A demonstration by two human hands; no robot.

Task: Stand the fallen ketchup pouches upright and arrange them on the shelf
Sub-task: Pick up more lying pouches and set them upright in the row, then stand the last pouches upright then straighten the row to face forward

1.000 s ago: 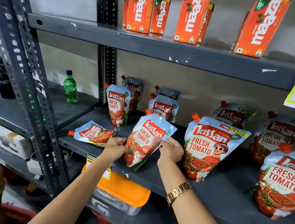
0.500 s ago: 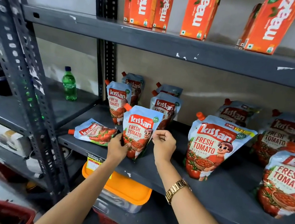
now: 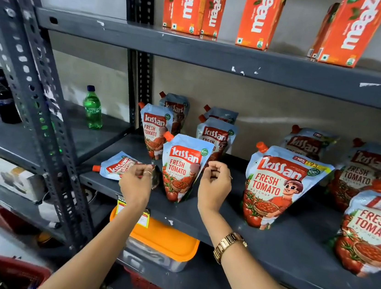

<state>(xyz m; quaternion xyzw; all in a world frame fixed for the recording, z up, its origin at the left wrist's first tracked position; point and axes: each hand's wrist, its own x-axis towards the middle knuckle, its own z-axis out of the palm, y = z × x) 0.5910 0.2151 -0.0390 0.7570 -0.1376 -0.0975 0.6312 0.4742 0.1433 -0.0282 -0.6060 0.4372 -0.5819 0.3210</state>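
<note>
A small light-blue and red ketchup pouch with an orange spout (image 3: 183, 167) stands upright near the front edge of the dark grey metal shelf (image 3: 276, 241), between the two hands. The left hand (image 3: 135, 181) hangs just to the pouch's left, fingers curled loosely with the tips pinched together, gripping nothing; whether it brushes the pouch's lower left edge cannot be told. The right hand (image 3: 214, 183) is just beside the pouch's upper right edge, fingers curled inward and empty, with a gold metal wristwatch (image 3: 228, 246) on its wrist.

Behind the left hand, a fallen ketchup pouch (image 3: 116, 165) lies flat on the shelf with its orange spout pointing left, partly hidden by that hand. Farther back stand four more small upright pouches (image 3: 154, 128) in two short rows. To the right of the right hand, a large upright ketchup pouch (image 3: 278, 186) stands apart from it, and other large pouches (image 3: 371, 229) stand at the right end of the shelf. Orange juice cartons (image 3: 258, 15) line the shelf above. On the neighbouring shelf to the left stands a green plastic bottle (image 3: 92, 108).
</note>
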